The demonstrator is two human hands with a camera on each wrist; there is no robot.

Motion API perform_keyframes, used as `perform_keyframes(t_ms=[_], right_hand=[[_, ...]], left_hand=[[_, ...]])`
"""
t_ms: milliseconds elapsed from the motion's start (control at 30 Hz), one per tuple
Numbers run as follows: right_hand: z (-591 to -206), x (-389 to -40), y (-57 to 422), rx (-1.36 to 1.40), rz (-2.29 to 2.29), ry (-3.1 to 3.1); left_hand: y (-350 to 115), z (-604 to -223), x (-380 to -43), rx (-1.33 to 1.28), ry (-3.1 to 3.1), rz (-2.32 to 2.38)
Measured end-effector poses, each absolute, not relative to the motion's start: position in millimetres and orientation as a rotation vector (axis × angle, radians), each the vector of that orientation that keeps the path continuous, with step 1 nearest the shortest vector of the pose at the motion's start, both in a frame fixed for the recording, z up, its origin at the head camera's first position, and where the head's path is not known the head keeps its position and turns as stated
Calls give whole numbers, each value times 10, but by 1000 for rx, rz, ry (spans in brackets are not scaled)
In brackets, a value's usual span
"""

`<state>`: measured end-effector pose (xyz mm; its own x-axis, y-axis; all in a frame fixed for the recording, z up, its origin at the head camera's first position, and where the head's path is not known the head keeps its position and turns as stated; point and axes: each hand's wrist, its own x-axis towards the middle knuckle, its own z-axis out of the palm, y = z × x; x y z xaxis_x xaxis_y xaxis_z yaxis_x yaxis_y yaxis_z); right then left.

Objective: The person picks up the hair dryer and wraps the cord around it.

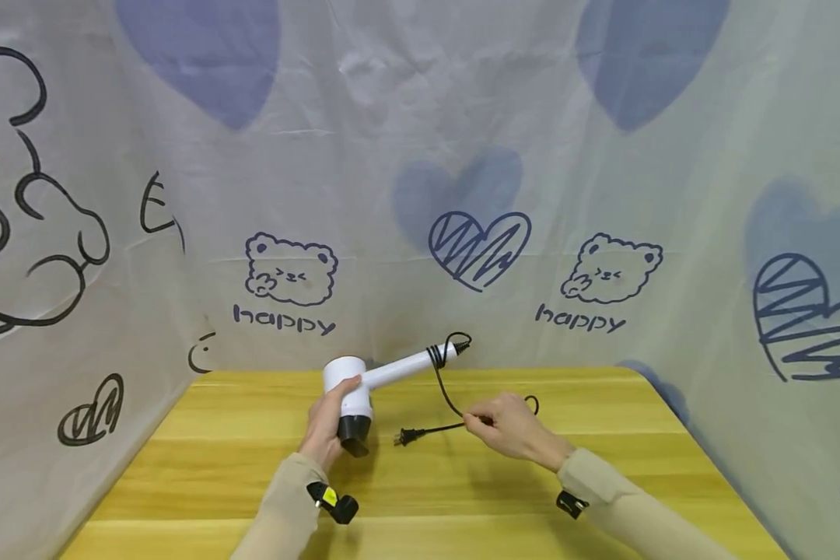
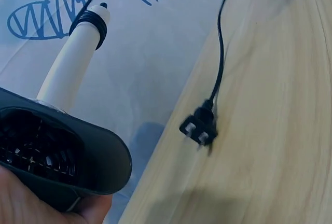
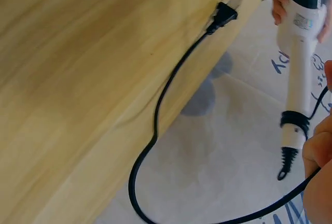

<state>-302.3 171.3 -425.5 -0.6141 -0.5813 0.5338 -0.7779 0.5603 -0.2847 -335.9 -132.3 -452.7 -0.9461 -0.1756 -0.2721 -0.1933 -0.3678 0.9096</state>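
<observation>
My left hand (image 1: 324,426) grips a white hair dryer (image 1: 400,369) by its barrel, near the black nozzle (image 1: 354,434). The handle points right and slightly up, with the black cord wound several turns (image 1: 436,356) near its end. From there the cord runs down to my right hand (image 1: 507,426), which pinches it between thumb and curled fingers. Beyond that hand a loop of cord sticks out, and the free end leads back left to a two-pin plug (image 1: 409,436). In the left wrist view the nozzle's open mouth (image 2: 39,149) faces the camera.
A wood-grain table (image 1: 252,459) lies under both hands. Behind and beside it hangs a pale sheet (image 1: 385,194) printed with hearts, bears and the word "happy". Each sleeve carries a small black camera at the wrist.
</observation>
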Motion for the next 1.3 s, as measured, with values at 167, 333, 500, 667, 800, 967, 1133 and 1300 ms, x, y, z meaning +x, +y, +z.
perform_keyframes(t_ms=[167,333,500,667,800,967,1133,1300], right_hand=[[-4310,-2994,1793,1088,696,-2466],[-4410,-2996,1797,1059,630,-2629],[-4472,-3051,1830,936,667,-2867],[-4512,-3272,1937,883,866,-2964],[-4543,-3433,2036,838,967,-3017],[-4529,-3579,2087,798,1019,-3029],[-4465,-3729,2093,713,1170,-3013],[-4327,-3816,2098,724,1089,-2927]], left_hand=[[-1291,-4495,-3341,-491,1720,2538],[-1273,-4488,-3315,-454,1608,2584],[-1271,-4483,-3323,-366,1522,2566],[-1295,-4474,-3328,-237,1492,2475],[-1305,-4463,-3313,-154,1456,2403],[-1301,-4457,-3299,-42,1412,2318],[-1297,-4456,-3265,44,1452,2204],[-1300,-4462,-3251,75,1446,2157]])
